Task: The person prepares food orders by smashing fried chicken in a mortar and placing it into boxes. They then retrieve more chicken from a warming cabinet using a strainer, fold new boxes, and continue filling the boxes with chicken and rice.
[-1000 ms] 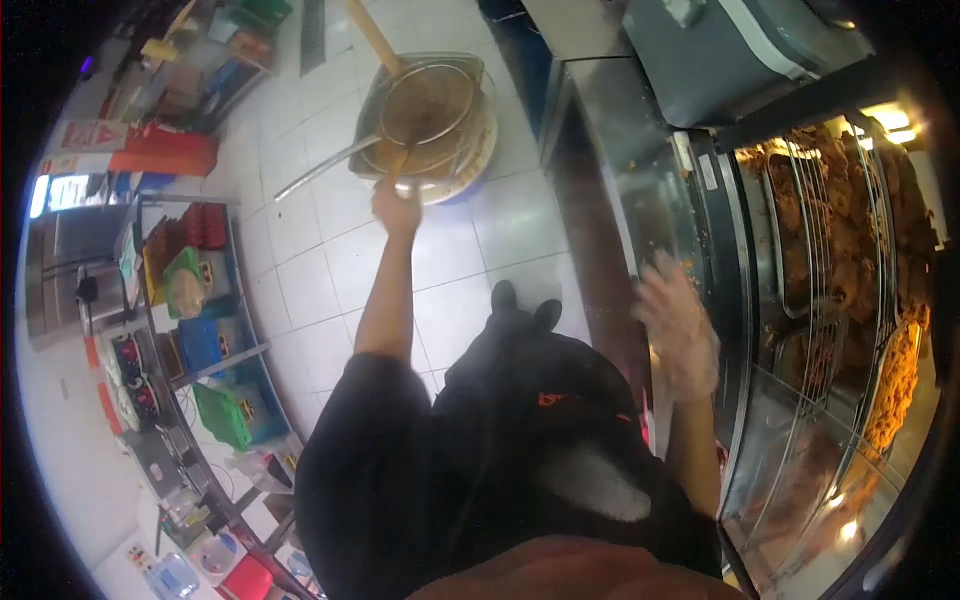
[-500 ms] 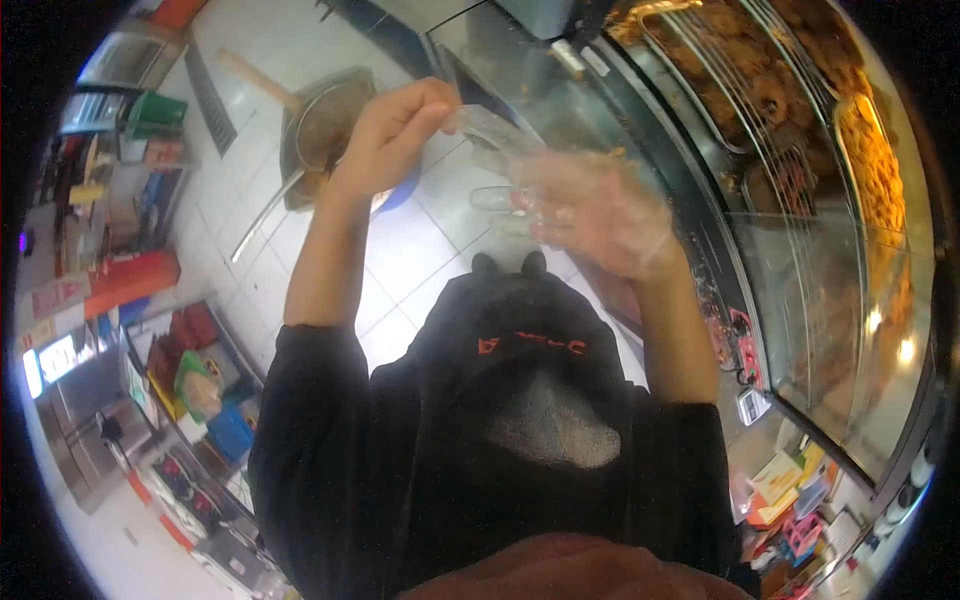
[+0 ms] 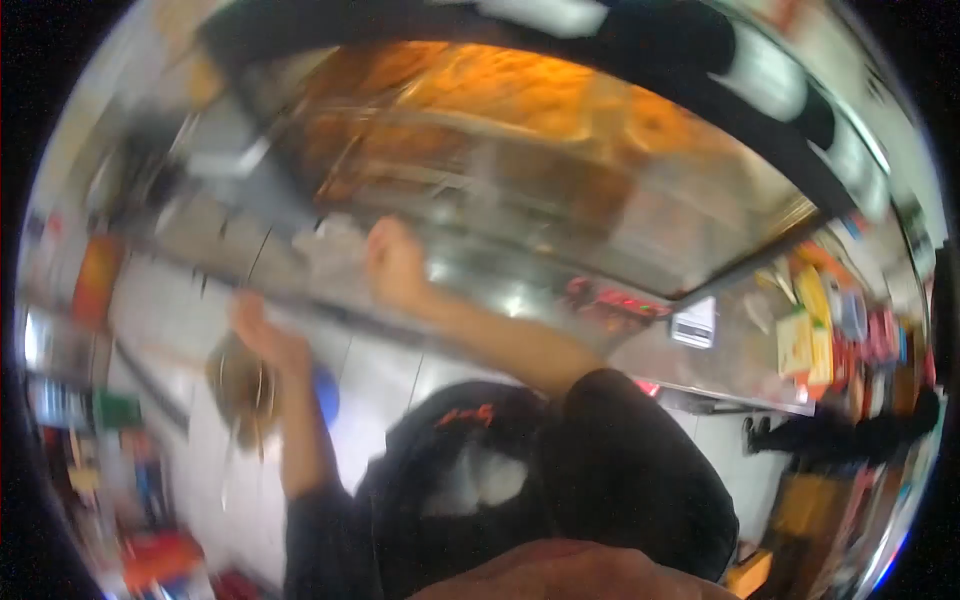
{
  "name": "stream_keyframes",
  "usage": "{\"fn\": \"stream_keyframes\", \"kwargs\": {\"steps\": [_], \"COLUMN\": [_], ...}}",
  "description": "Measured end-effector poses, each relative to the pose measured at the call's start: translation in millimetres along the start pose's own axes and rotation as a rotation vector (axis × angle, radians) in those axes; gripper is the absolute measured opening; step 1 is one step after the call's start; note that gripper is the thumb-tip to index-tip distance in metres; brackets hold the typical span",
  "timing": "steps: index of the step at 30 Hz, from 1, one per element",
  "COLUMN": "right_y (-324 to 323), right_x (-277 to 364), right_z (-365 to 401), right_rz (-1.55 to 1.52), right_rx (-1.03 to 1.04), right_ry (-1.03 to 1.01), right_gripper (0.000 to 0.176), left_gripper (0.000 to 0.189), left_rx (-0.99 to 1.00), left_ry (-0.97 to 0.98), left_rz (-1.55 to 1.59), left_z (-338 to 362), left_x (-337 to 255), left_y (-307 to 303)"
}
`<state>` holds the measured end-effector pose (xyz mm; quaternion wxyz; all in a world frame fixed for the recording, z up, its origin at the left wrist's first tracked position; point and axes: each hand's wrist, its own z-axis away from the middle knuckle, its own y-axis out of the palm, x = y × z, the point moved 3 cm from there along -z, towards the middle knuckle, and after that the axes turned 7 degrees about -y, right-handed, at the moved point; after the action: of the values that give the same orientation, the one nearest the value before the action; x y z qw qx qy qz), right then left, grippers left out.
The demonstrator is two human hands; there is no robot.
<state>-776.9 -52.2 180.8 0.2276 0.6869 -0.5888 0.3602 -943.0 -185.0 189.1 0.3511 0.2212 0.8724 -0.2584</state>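
My right hand is stretched over the front of the steel counter below the food cabinet. Its fingers look curled, and a pale, see-through crumple that looks like a thin plastic glove hangs at them; blur hides the exact grip. My left hand is lower and to the left, raised above the floor near a round pan. It looks bare, and its fingers are smeared by motion. I cannot make out anything in it.
A lit glass cabinet with trays of golden-brown fried food spans the top. At right on the counter are a white scale-like device and several packages. A person in dark clothes stands farther right. White floor tiles lie below.
My view has turned right toward the cabinet. Earlier my left hand pulled at clear plastic by my gloved right hand; now the hands are apart and the plastic is beside my right hand.
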Motion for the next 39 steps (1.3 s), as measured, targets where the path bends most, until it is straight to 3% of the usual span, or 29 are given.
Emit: {"fn": "stream_keyframes", "kwargs": {"steps": [1,2,3,6,7,9,10,13,14,17,18,21,22,24,25,27,28,30,31,32,34,35,37,38,39], "right_y": [-6,-35,-56,-117,-133,-162,-182,-211,-220,-234,-237,-239,-240,-246,-254,-261,-263,-267,-272,-275,-273,-272,-267,-264,-262], "right_x": [-14,12,8,-12,-20,-27,-19,-3,-1,9,10,6,-2,-9,-7,-9,-16,-21,-16,-11,-7,-6,-7,-8,-9], "right_z": [18,24,35,62,68,70,63,55,52,57,59,68,75,82,82,89,93,94,86,80,80,78,77,77,77], "right_rz": [-0.04,-0.114,-0.113,-0.188,-0.195,-0.049,-0.051,-0.057,-0.063,-0.144,-0.117,-0.07,-0.079,-0.097,-0.086,-0.086,-0.068,-0.051,-0.118,-0.185,-0.208,-0.227,-0.202,-0.177,-0.177], "right_rx": [0.092,0.266,0.273,0.393,0.388,0.415,0.415,0.735,0.734,0.858,0.916,1.031,0.981,0.946,0.998,1.073,1.07,1.09,0.986,0.876,0.842,0.791,0.798,0.796,0.798], "right_ry": [0.051,0.178,0.214,0.291,0.28,0.123,0.119,0.106,0.1,-0.038,-0.103,-0.253,-0.214,-0.185,-0.14,-0.099,-0.06,-0.033,-0.14,-0.243,-0.281,-0.308,-0.287,-0.266,-0.263], "right_gripper": [0.006,0.007,0.008,0.009,0.009,0.01,0.01,0.012,0.012,0.013,0.013,0.014,0.014,0.015,0.015,0.016,0.015,0.014,0.013,0.011,0.01,0.009,0.009,0.009,0.009], "left_gripper": [0.034,0.025,0.015,0.003,0.003,0.01,0.01,0.022,0.022,0.025,0.025,0.035,0.035,0.042,0.042,0.048,0.048,0.044,0.04,0.04,0.047,0.047,0.058,0.058,0.063], "left_rx": [-0.026,0.824,0.28,0.176,0.172,0.407,0.404,0.33,0.325,0.387,0.376,0.369,0.355,0.288,0.267,0.688,0.659,-0.131,0.107,0.086,0.053,0.047,0.205,0.204,0.151], "left_ry": [0.149,-0.158,0.573,0.171,0.182,-0.294,-0.291,-0.884,-0.88,-1.25,-1.255,-0.952,-0.951,-1.193,-1.19,-1.073,-1.066,-1.066,-0.996,-0.992,-0.857,-0.856,-0.481,-0.487,-0.609], "left_rz": [0.069,-0.154,-0.507,-0.312,-0.317,-0.056,-0.057,0.371,0.365,0.97,0.954,0.939,0.932,1.005,1.007,1.589,1.594,1.013,1.219,1.225,0.785,0.788,0.035,0.035,0.555], "left_z": [42,79,79,103,109,121,127,133,133,152,159,173,167,163,167,183,188,193,195,200,193,190,178,172,158], "left_x": [-14,30,-135,-138,-144,-135,-132,-145,-150,-145,-141,-122,-144,-179,-155,-103,-106,-92,-101,-102,-120,-125,-149,-161,-183], "left_y": [26,72,95,142,153,174,181,206,214,232,233,235,238,244,239,232,237,238,231,233,241,241,239,239,243]}}
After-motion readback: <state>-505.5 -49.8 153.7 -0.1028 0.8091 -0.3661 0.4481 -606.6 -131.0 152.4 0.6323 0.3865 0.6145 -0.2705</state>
